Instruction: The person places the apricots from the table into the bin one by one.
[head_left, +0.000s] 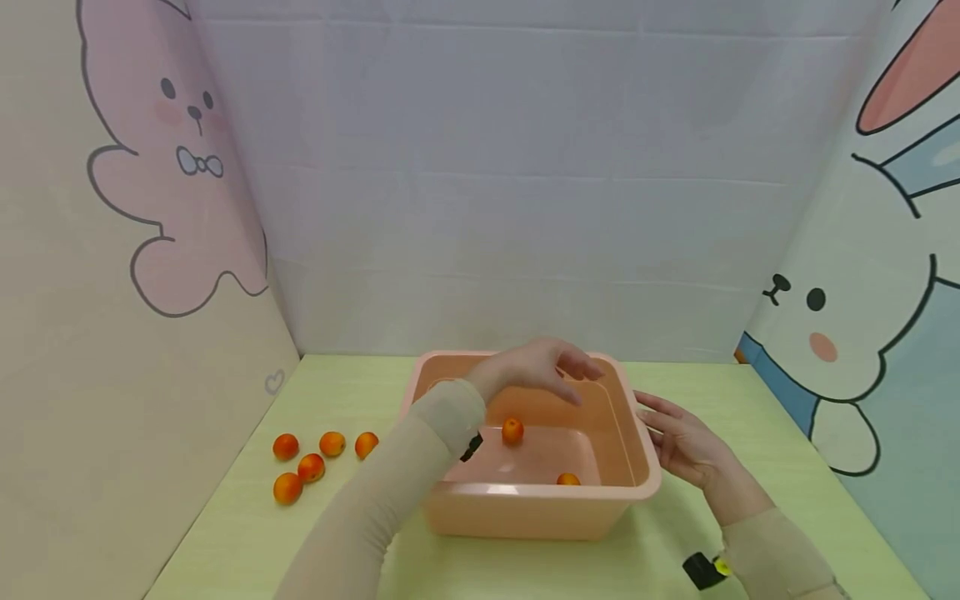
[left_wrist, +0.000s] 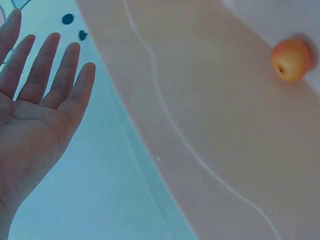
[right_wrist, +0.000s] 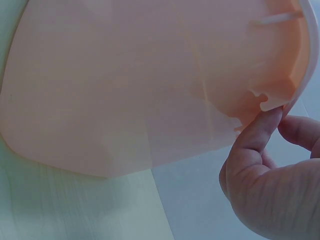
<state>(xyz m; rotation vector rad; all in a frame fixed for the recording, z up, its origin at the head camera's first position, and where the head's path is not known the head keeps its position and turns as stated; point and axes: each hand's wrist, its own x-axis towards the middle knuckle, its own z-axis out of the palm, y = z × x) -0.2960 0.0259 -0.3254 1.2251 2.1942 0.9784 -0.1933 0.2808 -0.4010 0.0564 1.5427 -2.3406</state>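
A peach-coloured plastic basin [head_left: 525, 512] stands on the table. Inside it lie two small orange fruits: one [head_left: 512, 431] at the middle of the floor, the other [head_left: 567, 479] partly hidden by the front wall. My left hand [head_left: 536, 367] hovers over the back part of the basin with extended fingers and holds nothing; the left wrist view shows its bare palm [left_wrist: 37, 122]. At the basin's right side, my right hand [head_left: 686, 442] touches the rim. In the right wrist view, bent digits of the right hand [right_wrist: 272, 175] hold the rim's edge.
Several more orange fruits [head_left: 311, 467] lie on the table [head_left: 232, 533] left of the basin. Cloth walls enclose the back [head_left: 525, 208] and both sides, with a pink bear [head_left: 180, 208] on the left and a white rabbit [head_left: 855, 300] on the right.
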